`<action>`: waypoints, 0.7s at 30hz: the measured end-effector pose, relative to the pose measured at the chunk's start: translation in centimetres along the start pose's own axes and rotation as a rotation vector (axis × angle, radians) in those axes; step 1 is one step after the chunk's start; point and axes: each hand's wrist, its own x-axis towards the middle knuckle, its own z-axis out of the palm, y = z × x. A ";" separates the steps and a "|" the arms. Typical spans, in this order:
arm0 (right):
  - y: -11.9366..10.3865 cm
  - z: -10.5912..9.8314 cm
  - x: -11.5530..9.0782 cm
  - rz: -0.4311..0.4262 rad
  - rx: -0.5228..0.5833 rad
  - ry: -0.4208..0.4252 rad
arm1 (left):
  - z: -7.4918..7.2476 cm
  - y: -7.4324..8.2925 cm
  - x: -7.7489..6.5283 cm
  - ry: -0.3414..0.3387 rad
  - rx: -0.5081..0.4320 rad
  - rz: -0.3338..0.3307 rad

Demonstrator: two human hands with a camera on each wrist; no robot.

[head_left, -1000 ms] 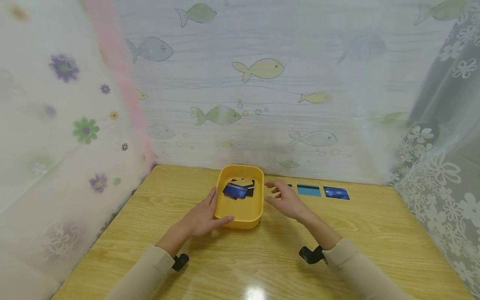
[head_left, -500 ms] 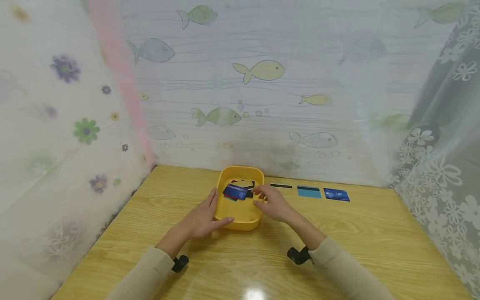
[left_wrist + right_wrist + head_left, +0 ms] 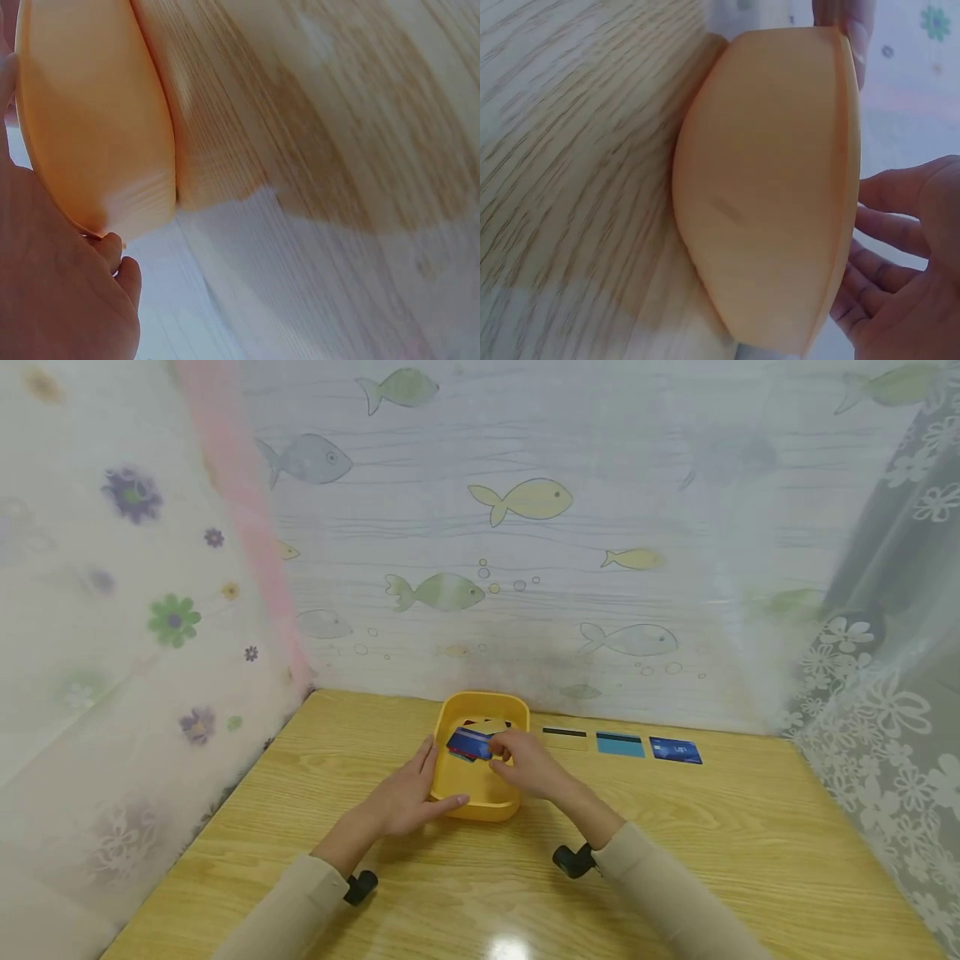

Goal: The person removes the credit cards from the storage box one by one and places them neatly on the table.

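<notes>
In front of you, one yellow, rounded-rectangular plastic bin (image 3: 487, 812) stands upright on the pale wood-grain table (image 3: 420, 893), holding a loose, overlapping pile of cards. On top of it you have one dark blue rectangular card with a pale stripe (image 3: 468, 742), lying slantwise in the back half of the bin; behind it shows one plain gold-cream card (image 3: 491, 725), with slivers of red, light blue and black edges around and beneath. The pile is partly covered, so its full count can't be fairly given.

Your left hand (image 3: 408, 791) steadies the bin at its near left corner, fingers straight along the side, thumb spread away over the front rim. Your right hand (image 3: 528, 766) reaches over the right rim, fingers bent, index and thumb at the right end of the striped blue card; whether they pinch it, you cannot tell from here.

Right of the bin, three cards lie in a row, well separated: one cream card with a black stripe (image 3: 565, 740), one light blue card with a dark stripe (image 3: 620, 746) and one dark blue "VIP" card (image 3: 676, 750).
</notes>
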 end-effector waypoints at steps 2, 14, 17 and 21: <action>-0.2 0.3 0.5 0.004 0.004 -0.018 | 0.0 0.0 0.0 -0.001 0.009 0.006; -0.4 2.8 3.7 0.262 0.013 -0.065 | -0.1 -0.1 0.1 -0.002 0.034 0.022; -0.2 3.4 4.1 0.331 0.041 -0.034 | -0.1 -0.1 0.1 -0.004 0.032 0.020; 0.2 4.3 4.5 0.413 0.069 0.011 | 0.1 -0.1 0.1 -0.005 0.036 0.024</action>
